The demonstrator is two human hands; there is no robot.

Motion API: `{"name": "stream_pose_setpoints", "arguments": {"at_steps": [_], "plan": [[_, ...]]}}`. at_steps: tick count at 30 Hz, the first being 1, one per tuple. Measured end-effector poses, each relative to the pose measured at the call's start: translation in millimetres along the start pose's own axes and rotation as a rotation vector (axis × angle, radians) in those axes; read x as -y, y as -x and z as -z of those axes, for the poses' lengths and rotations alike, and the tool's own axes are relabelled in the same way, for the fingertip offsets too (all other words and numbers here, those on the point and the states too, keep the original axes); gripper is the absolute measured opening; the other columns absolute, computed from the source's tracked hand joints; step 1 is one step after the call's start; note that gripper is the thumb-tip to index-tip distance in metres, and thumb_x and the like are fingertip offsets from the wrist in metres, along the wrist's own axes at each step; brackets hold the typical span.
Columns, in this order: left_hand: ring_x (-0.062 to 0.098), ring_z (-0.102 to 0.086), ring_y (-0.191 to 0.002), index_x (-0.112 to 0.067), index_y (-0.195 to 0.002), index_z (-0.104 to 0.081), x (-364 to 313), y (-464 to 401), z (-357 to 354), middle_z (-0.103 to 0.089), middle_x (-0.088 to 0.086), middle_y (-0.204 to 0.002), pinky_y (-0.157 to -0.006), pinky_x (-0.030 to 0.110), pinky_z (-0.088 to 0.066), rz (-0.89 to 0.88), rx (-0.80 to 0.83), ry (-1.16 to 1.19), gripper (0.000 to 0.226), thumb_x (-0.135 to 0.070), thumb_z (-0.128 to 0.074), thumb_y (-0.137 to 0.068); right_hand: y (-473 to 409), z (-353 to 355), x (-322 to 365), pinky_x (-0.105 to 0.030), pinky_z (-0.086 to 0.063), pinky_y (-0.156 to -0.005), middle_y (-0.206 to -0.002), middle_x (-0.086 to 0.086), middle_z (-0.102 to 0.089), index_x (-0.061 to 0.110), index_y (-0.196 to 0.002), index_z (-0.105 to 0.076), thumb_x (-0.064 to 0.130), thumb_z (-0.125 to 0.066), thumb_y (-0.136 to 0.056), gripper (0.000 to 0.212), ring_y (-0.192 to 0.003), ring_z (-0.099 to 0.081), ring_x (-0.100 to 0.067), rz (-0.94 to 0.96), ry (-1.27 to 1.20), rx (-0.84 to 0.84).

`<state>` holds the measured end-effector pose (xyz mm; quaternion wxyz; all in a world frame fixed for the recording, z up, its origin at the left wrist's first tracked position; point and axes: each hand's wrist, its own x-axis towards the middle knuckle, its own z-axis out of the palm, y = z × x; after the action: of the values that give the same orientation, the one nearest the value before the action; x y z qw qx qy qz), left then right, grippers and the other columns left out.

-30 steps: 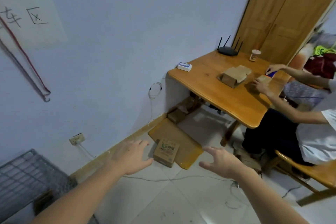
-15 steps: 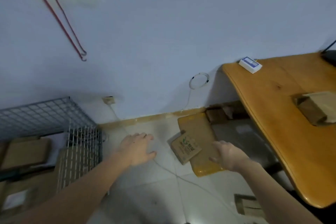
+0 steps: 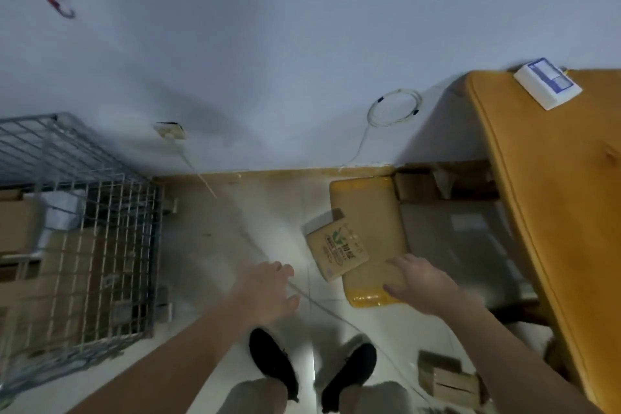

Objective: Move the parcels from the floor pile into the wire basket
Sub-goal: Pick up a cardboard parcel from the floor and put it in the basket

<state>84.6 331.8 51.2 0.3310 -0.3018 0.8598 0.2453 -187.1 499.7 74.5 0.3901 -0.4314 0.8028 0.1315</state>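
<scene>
A small brown box with a green logo point(image 3: 337, 250) lies on the floor, partly on a flat yellow padded envelope point(image 3: 373, 208). More brown parcels point(image 3: 416, 183) sit against the wall under the table. My right hand point(image 3: 420, 282) hovers open over the envelope's near end, fingertips just right of the box. My left hand point(image 3: 268, 289) is open above the tiles, left of the box and apart from it. The wire basket point(image 3: 111, 245) stands at the left with several cardboard parcels inside.
A wooden table point(image 3: 551, 198) fills the right side, with a white device point(image 3: 547, 86) on its corner. Thin cables cross the floor near my shoes point(image 3: 272, 363). A wall socket point(image 3: 169, 131) and coiled wire point(image 3: 393, 107) hang on the wall. Small boxes point(image 3: 447, 380) lie at bottom right.
My view has tilted down and swung left, bringing the basket and my shoes into sight. Both open hands have dropped closer to the logo box and envelope.
</scene>
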Motion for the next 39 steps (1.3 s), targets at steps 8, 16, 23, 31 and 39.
{"name": "stream_pose_setpoints", "arguments": {"at_steps": [8, 16, 23, 31, 39], "plan": [[0.024, -0.053, -0.130, -0.028, -0.151, -0.041, 14.0, -201.2, -92.7, -0.053, 0.000, -0.144, -0.107, 0.041, -0.041, 0.123, 0.109, 0.155, 0.064, -0.063, -0.045, -0.098, -223.0, -88.1, -72.9, -0.037, -0.041, -0.112, -0.154, -0.004, -0.049, 0.027, -0.154, -0.044, 0.050, -0.063, -0.097, 0.065, -0.139, -0.046, -0.024, 0.012, -0.093, 0.203], [0.023, -0.055, -0.131, -0.023, -0.154, -0.039, 36.9, -409.2, -249.5, -0.053, 0.004, -0.149, -0.106, 0.037, -0.047, 0.381, 0.189, 0.616, 0.074, -0.061, -0.061, -0.095, -436.3, -212.6, -114.0, -0.025, -0.046, -0.097, -0.140, 0.002, -0.057, 0.022, -0.143, -0.057, 0.041, -0.069, -0.095, 0.054, -0.122, -0.059, -0.019, -0.075, -0.373, 0.243], [0.020, -0.064, -0.113, -0.024, -0.160, -0.036, 14.5, -495.4, -329.2, -0.064, 0.003, -0.136, -0.080, 0.031, -0.055, 0.643, 0.220, 1.470, 0.086, -0.034, -0.081, -0.088, -508.6, -277.2, -107.0, -0.042, -0.054, -0.102, -0.129, 0.002, -0.066, 0.018, -0.143, -0.053, 0.046, -0.078, -0.087, 0.067, -0.115, -0.064, -0.022, -0.354, -0.816, 0.117], [0.013, -0.071, -0.091, -0.025, -0.112, -0.065, 25.6, -345.1, -296.7, -0.074, -0.007, -0.103, -0.073, 0.029, -0.058, 0.765, -0.153, 1.431, 0.062, -0.065, -0.085, -0.070, -382.2, -219.3, -27.5, -0.021, -0.051, -0.068, -0.109, 0.008, -0.064, 0.021, -0.114, -0.055, 0.032, -0.084, -0.085, 0.042, -0.092, -0.064, -0.005, -0.254, -0.960, -0.003], [0.021, -0.071, -0.095, -0.019, -0.098, -0.065, 88.7, -87.2, -145.5, -0.071, 0.007, -0.108, -0.079, 0.040, -0.061, 0.813, -0.494, 1.655, 0.063, -0.075, -0.077, -0.072, -179.1, -108.0, 115.3, -0.046, -0.061, -0.087, -0.117, -0.009, -0.071, 0.015, -0.122, -0.055, 0.041, -0.086, -0.081, 0.057, -0.104, -0.072, -0.026, -0.202, -1.172, 0.109]]}}
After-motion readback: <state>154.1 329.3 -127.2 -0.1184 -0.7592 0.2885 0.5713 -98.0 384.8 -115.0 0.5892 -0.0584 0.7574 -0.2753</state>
